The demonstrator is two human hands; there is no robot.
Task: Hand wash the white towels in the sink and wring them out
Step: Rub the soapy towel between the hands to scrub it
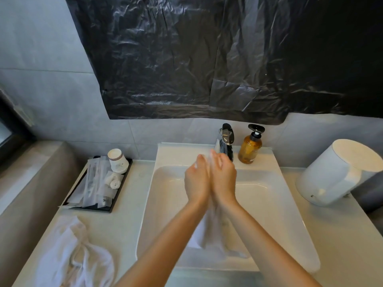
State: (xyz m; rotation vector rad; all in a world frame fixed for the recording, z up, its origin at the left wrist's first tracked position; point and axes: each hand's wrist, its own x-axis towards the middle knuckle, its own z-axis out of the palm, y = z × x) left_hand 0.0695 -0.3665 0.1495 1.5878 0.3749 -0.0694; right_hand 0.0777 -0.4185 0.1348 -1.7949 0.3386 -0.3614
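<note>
Over the white sink point(294, 230) my left hand point(196, 181) and my right hand point(223, 177) are pushed together palm to palm, just in front of the faucet point(227, 141). A wet white towel point(211, 233) is caught between them and hangs down between my forearms into the basin. My left hand's fingers lie fairly straight against the cloth. My right hand's fingertips curl over it. Motion blur hides the part of the towel inside the hands. A second white towel point(70, 253) lies crumpled on the counter at the left.
An amber soap pump bottle point(248, 148) stands right of the faucet. A black tray point(99, 183) with paper cups and wrapped items sits left of the sink. A white bin point(335, 172) lies at the right. Black plastic sheeting point(207, 59) covers the wall above.
</note>
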